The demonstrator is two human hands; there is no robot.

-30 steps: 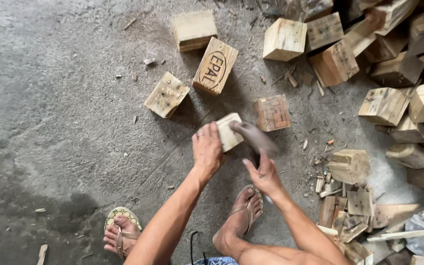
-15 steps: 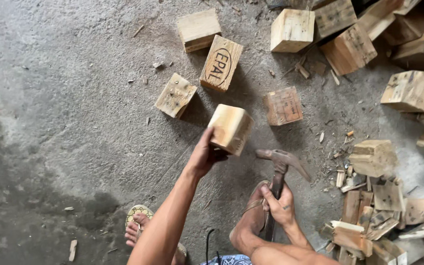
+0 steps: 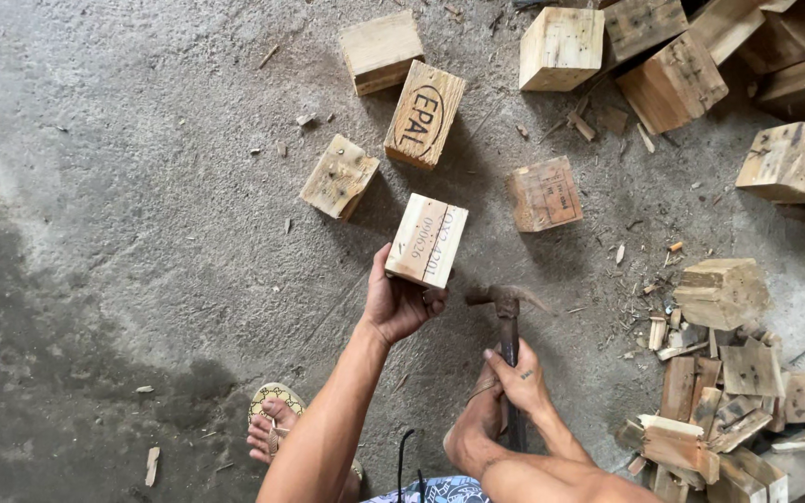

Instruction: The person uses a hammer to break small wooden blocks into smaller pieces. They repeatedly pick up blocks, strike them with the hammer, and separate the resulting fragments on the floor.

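Left hand (image 3: 401,300) is up off the concrete floor (image 3: 123,205), fingers wrapped round the lower end of a pale wooden block (image 3: 427,240), its stamped face turned to the camera and its long axis tilted slightly, running up and away from the palm. Right hand (image 3: 516,377) sits lower and to the right, fist closed on the handle of a claw hammer (image 3: 507,307), head uppermost. The hammer head hangs just beside and below the block's right edge, not touching it. The left hand is the nearer one. Loose blocks (image 3: 339,177) lie beyond, and a scrap pile (image 3: 719,391) sits to the right.
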